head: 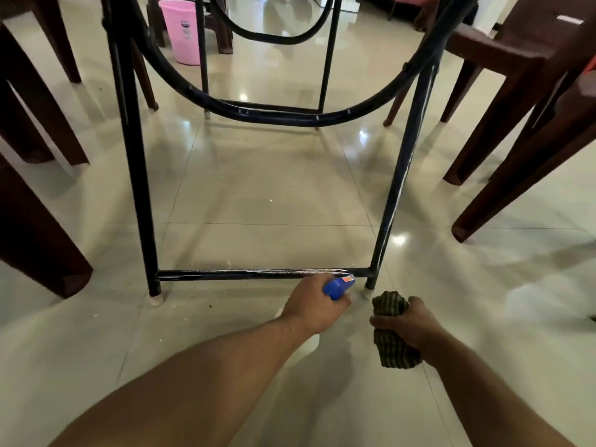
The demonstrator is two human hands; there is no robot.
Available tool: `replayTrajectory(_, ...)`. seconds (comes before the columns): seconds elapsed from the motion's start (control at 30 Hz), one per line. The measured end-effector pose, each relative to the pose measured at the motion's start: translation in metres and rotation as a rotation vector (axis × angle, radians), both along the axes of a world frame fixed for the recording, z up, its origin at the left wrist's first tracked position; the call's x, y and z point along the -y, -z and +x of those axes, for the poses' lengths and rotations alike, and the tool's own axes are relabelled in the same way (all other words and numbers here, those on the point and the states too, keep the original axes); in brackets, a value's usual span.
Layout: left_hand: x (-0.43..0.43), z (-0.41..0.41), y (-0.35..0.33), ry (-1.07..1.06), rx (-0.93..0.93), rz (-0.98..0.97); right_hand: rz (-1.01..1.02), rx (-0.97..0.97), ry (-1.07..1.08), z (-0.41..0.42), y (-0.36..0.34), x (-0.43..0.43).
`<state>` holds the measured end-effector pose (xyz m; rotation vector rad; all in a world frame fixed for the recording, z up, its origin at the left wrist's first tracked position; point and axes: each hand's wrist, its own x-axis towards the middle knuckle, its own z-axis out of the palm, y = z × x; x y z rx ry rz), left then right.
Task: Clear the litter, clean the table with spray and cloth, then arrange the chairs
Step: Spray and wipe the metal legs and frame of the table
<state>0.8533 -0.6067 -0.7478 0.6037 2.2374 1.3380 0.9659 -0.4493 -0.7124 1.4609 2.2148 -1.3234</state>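
I look low under the table at its black metal frame (135, 175). My left hand (311, 304) grips a spray bottle with a blue head (337, 286), its white body showing below my wrist; the nozzle points at the right end of the frame's lower crossbar (251, 274), which carries white streaks. My right hand (409, 322) holds a bunched dark checked cloth (392, 330) just above the floor, beside the frame's right front foot (367, 290).
Brown chair legs stand at the left (38, 240) and at the right (503, 175). A pink waste bin (182, 30) stands on the floor far behind the frame. Small crumbs (211, 306) lie on the glossy tiled floor near the crossbar.
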Motion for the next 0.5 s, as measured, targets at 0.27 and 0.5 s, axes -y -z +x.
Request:
replayTrajectory(0.27, -0.033, 0.006, 0.001, -0.076, -0.021, -0.141, 0.269, -0.368, -0.019, -0.026, 0.001, -0.010)
replayTrajectory(0.5, -0.022, -0.008, 0.010, -0.082, -0.048, -0.117, 1.086, -0.273, -0.422, -0.063, 0.038, 0.000)
